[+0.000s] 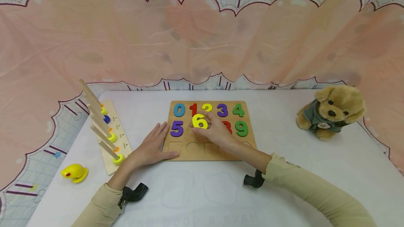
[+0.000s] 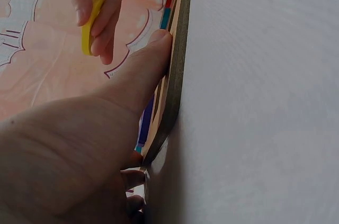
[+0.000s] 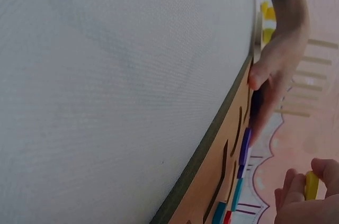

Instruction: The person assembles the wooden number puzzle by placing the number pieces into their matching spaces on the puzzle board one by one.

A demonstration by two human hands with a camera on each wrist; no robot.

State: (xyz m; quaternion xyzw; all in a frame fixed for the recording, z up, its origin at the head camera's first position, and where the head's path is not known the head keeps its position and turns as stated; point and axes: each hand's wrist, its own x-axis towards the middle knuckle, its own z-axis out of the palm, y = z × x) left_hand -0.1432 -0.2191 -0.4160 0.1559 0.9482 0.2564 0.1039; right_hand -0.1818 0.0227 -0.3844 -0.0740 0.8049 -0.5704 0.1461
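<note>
Pinched between my right hand's (image 1: 219,132) thumb and fingers is a yellow number 6 (image 1: 194,122), raised above the wooden number puzzle board (image 1: 208,157). In the right wrist view the 6 (image 3: 312,186) appears edge-on, apart from the board. My left hand (image 1: 149,150) rests on the board's left side, thumb on the near corner and fingers stretched along the edge. A purple 5 (image 1: 177,129) sits beside those fingers. The top row shows digits 0 to 4; a red 8 (image 1: 227,126) is partly covered by my right hand, with a green 9 (image 1: 242,129) beside it.
A wooden peg stand (image 1: 108,165) with colored rings is left of the board, and a yellow toy duck (image 1: 75,173) lies nearer. A plush dog (image 1: 331,111) sits at the right. Along the board's near side run several shaped recesses. A patterned curtain (image 1: 189,45) hangs behind.
</note>
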